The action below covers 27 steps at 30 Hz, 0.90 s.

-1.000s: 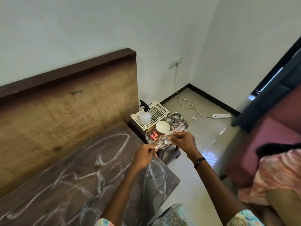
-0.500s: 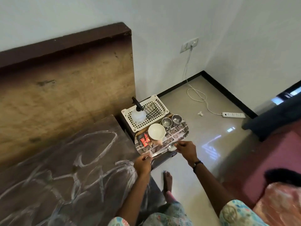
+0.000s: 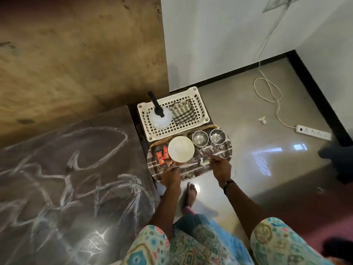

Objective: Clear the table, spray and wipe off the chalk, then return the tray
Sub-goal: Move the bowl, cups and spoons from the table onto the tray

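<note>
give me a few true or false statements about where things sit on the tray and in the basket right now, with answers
1. The clear spray bottle with a black trigger stands in the white plastic basket. True.
2. The checked cloth lies on the chalk-marked dark table. False: it is in the basket, beside the bottle.
3. Two small steel cups sit on the marble-patterned tray. True.
4. The round white bowl is on the floor. False: it is on the tray.
5. The right hand is at the metal spoon. True.
</note>
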Available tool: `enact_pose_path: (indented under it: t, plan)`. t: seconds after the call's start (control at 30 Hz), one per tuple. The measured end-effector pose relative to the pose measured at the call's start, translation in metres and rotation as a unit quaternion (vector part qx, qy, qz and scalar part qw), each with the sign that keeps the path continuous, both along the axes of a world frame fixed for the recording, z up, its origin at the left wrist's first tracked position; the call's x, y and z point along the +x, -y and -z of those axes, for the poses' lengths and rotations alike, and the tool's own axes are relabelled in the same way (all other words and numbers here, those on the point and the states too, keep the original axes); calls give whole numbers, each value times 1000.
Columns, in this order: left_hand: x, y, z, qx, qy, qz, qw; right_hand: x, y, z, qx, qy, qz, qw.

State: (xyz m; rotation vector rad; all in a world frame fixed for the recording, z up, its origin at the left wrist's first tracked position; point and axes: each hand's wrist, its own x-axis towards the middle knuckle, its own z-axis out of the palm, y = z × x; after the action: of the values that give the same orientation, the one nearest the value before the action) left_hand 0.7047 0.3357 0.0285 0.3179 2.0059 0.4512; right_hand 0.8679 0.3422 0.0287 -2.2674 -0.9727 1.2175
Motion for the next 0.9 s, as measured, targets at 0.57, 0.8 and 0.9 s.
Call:
enact_pose_path:
  t: [0.57, 0.8, 0.9]
  plan:
    - [11, 9, 0, 66, -98, 159, 980, 13, 5, 15, 20, 7, -69, 997]
    - [-23, 22, -25, 159, -146, 119, 969, 31, 35, -4, 97, 56, 2, 994]
    - [-38, 3, -43, 211, -174, 108, 956, 23, 11, -37, 169, 50, -19, 984]
